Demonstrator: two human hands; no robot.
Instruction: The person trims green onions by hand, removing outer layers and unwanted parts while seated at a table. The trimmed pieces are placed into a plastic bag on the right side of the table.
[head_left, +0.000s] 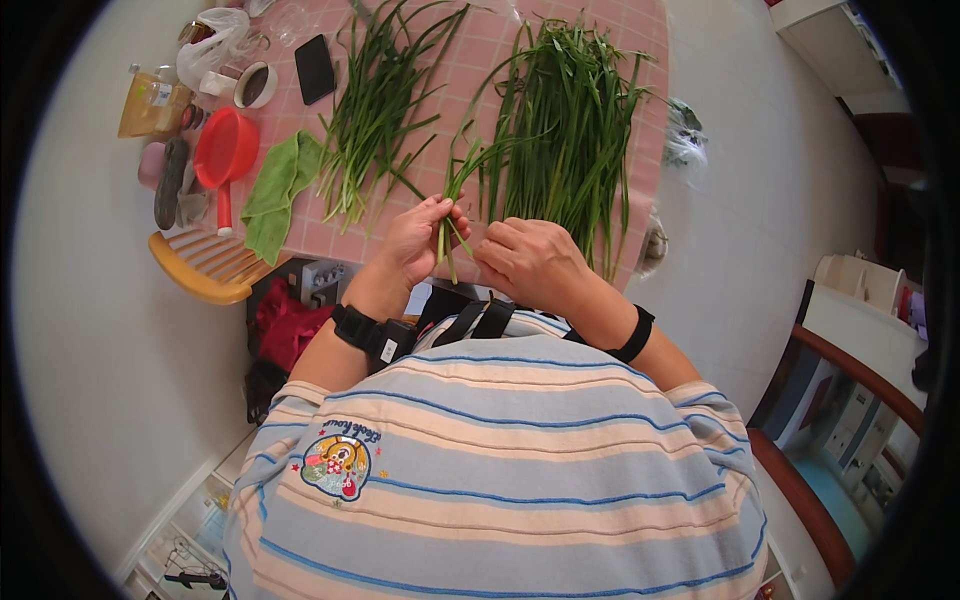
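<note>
A few stalks of Chinese chives (453, 180) stand between the thumb and fingers of my left hand (420, 236), their pale ends pointing down toward me. Close by on the right, my right hand (529, 259) has its fingers curled near those stalk ends. Whether it pinches a stalk is hidden behind the knuckles. Beyond my right hand lies a large, dense heap of chives (566, 135), its leaves running away from me. To the left of my hands rests a looser pile of chives (375, 112) with whitish ends nearest me.
A pink checked tablecloth (457, 82) covers the table. On the left are a green cloth (281, 187), a red plastic ladle (225, 150), a black phone (315, 69), a white cup (255, 85) and a plastic bag (214, 49). A wooden chair (206, 270) stands at the near left edge.
</note>
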